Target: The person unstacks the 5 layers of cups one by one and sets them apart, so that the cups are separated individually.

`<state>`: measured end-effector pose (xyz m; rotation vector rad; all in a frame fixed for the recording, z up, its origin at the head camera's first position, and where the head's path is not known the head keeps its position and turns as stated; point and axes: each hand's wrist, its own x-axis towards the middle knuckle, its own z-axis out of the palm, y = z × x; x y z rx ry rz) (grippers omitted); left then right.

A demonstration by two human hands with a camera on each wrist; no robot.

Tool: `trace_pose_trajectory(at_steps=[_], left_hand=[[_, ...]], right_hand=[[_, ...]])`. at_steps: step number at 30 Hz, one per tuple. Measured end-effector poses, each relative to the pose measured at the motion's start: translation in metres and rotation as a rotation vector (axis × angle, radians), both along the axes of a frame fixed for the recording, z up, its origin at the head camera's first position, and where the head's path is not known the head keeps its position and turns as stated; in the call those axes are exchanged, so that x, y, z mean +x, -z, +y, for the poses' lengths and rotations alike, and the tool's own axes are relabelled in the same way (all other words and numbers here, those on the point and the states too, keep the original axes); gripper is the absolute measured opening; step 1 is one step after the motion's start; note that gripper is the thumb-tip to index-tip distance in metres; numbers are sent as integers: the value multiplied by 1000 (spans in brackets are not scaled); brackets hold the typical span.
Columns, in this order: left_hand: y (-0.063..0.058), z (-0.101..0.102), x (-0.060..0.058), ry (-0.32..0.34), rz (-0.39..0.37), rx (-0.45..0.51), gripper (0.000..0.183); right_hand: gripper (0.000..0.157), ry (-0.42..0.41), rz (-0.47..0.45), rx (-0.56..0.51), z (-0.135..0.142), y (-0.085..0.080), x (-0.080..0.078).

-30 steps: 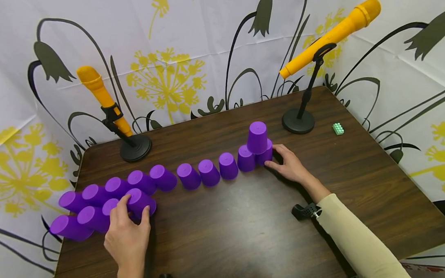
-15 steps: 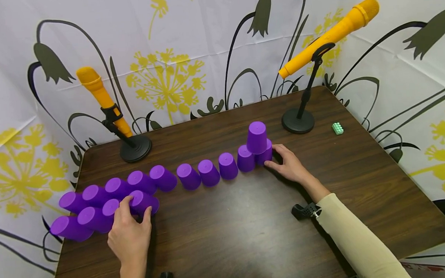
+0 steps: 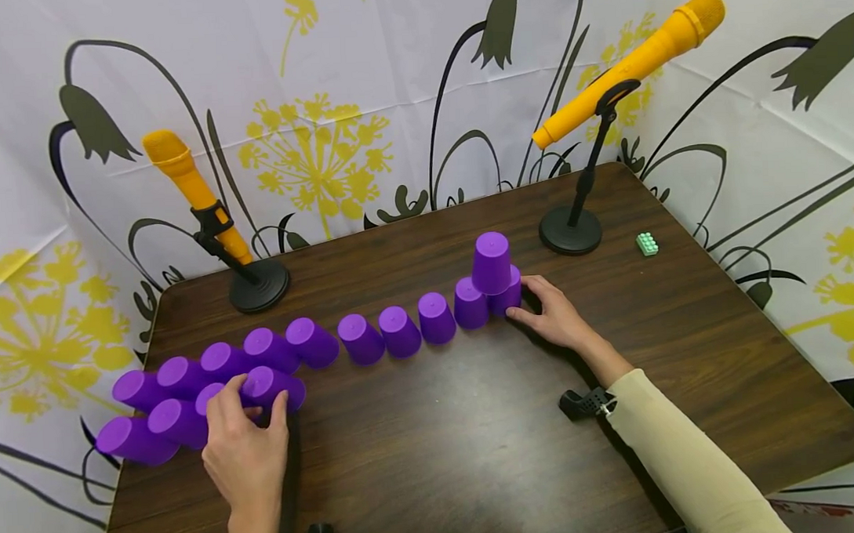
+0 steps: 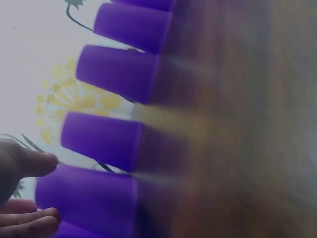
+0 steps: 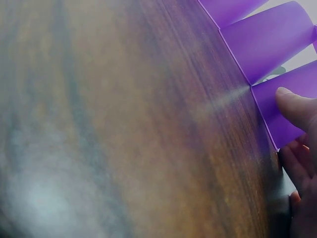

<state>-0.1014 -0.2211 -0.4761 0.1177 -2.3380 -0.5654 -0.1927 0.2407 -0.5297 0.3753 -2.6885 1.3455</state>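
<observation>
Purple plastic cups stand upside down in a long row across the table, with a shorter row in front at the left. My left hand [image 3: 243,461] has thumb and fingers on either side of the right-end cup [image 3: 279,385] of that front row. In the left wrist view its thumb and fingers lie at the narrow end of this cup [image 4: 91,196]. My right hand [image 3: 559,317] holds the last cup [image 3: 511,299] of the long row, thumb [image 5: 293,106] on its near side, other fingers partly hidden behind. One more cup [image 3: 492,263] sits on top of the two right-end cups.
Behind the cups, two yellow microphones on black stands rise at left [image 3: 197,192] and right [image 3: 625,71]. A small mint-green toy brick [image 3: 647,244] lies at the right. A flower-patterned cloth [image 3: 393,103] hangs behind the brown table [image 3: 461,438].
The front-row cup at my left hand has shifted slightly to the right, and that hand has moved a little right, then slightly back. The right hand and stacked cup stay in place.
</observation>
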Motion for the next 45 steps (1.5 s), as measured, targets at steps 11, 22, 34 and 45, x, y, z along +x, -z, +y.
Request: trace_pose_trajectory(at_steps=[11,22,34,45], left_hand=[[-41,55,-18,189,209,0,40],[-42,179,-53,716,-13,19,65],[-42,256,-87,749,-109,48,67],[-42,268,-95,701,-31,87,44]], right_hand=[[54,0,13,14,2,1,-2],[54,0,3,9,5,-1,0],[51,1,8,-1,0,-3,0],[50,-3,35,-1,-1,-1,0]])
